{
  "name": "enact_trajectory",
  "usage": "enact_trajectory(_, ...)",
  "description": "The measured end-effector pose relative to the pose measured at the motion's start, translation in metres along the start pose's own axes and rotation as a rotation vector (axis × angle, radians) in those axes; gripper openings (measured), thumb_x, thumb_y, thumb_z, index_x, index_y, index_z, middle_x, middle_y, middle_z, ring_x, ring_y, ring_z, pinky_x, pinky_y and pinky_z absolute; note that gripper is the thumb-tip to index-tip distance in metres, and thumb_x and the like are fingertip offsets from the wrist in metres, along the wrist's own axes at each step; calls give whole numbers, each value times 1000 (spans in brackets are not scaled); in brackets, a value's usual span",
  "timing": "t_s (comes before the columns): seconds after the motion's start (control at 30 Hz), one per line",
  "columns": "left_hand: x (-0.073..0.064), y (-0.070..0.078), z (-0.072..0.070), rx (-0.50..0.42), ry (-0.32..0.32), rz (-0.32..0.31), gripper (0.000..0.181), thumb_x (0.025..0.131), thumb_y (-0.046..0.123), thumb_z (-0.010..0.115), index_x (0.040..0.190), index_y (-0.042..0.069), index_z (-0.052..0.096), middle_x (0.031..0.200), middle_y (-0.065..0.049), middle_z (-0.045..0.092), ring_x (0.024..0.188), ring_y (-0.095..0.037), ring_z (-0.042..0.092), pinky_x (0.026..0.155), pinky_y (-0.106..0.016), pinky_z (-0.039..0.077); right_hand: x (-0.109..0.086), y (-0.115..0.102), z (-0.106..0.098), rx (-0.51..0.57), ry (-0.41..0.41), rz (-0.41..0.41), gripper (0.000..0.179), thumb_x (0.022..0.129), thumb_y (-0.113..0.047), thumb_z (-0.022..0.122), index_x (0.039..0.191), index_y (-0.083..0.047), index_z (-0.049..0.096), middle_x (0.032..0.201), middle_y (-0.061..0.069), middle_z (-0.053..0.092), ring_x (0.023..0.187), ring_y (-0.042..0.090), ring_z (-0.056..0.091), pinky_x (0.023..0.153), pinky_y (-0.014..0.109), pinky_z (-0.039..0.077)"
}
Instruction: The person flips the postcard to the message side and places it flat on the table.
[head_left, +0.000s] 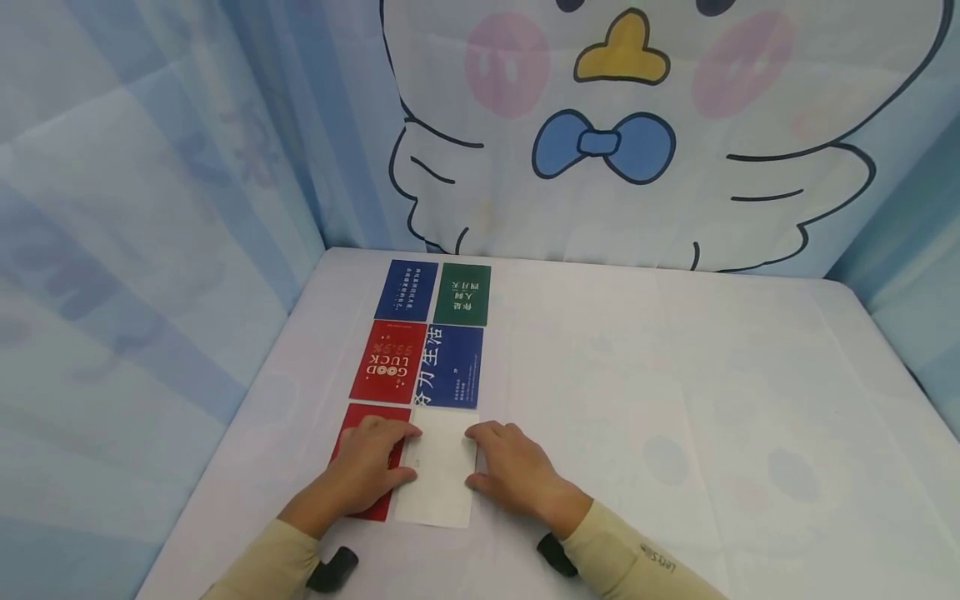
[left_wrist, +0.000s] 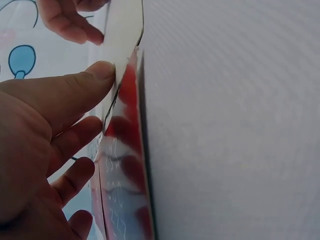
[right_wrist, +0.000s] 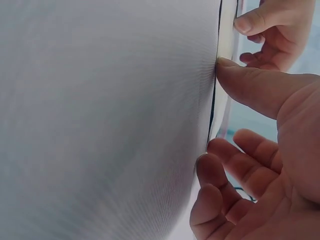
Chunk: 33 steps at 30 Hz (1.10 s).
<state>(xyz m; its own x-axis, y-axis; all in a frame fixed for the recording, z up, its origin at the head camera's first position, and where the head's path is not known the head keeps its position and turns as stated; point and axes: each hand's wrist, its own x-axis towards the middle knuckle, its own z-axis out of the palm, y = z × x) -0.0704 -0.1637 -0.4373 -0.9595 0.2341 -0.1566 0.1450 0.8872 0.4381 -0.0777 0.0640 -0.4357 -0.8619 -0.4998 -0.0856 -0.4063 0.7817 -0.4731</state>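
Observation:
A cream-white card (head_left: 438, 496) lies blank side up at the near end of a double column of cards. My left hand (head_left: 360, 467) rests over a red card (head_left: 380, 505), its thumb and index tips touching the cream card's left edge. On the opposite side, my right hand (head_left: 517, 471) touches the right edge with thumb and fingertips. Both wrist views look along the tabletop: the left thumb (left_wrist: 102, 70) meets the cream card (left_wrist: 122, 30) beside the glossy red card (left_wrist: 131, 90), and the right thumb (right_wrist: 227, 62) lies at the card's edge (right_wrist: 226, 45).
Farther up stand a red GOOD LUCK card (head_left: 388, 362), a blue card with white characters (head_left: 453, 367), another blue card (head_left: 406, 290) and a green card (head_left: 462, 294). They lie on a white-covered table (head_left: 675, 400), with a printed curtain (head_left: 600, 217) behind.

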Motion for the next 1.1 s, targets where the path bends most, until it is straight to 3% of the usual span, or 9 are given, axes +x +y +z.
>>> enact_trajectory(0.3,2,-2,2,-14,18,-27,65,69,25,92,128,18,65,122,-3,63,117,-26,48,97,-48,41,0,0,-2,3,-12,15,50,86,-23,79,129,-4,60,124,11,65,99,26,57,88,40,51)
enact_trajectory(0.8,2,1,-2,18,2,-19,69,67,27,93,129,17,66,120,-2,63,117,-26,49,97,-48,42,0,-1,-2,-8,-26,19,51,87,-24,78,130,-5,60,126,9,65,101,25,58,89,39,51)
enact_trajectory(0.97,5,1,-9,-13,17,-12,68,68,26,92,130,16,65,121,-4,62,117,-26,50,99,-51,46,1,-3,-9,14,47,28,46,91,-24,74,129,-4,60,127,12,64,111,28,61,95,42,51)
enact_trajectory(1.1,13,2,-20,-72,60,-10,71,70,23,92,134,15,62,126,-8,60,119,-30,50,91,-55,52,10,2,-24,17,119,62,45,93,-25,72,130,-2,60,129,14,63,116,30,61,97,45,50)
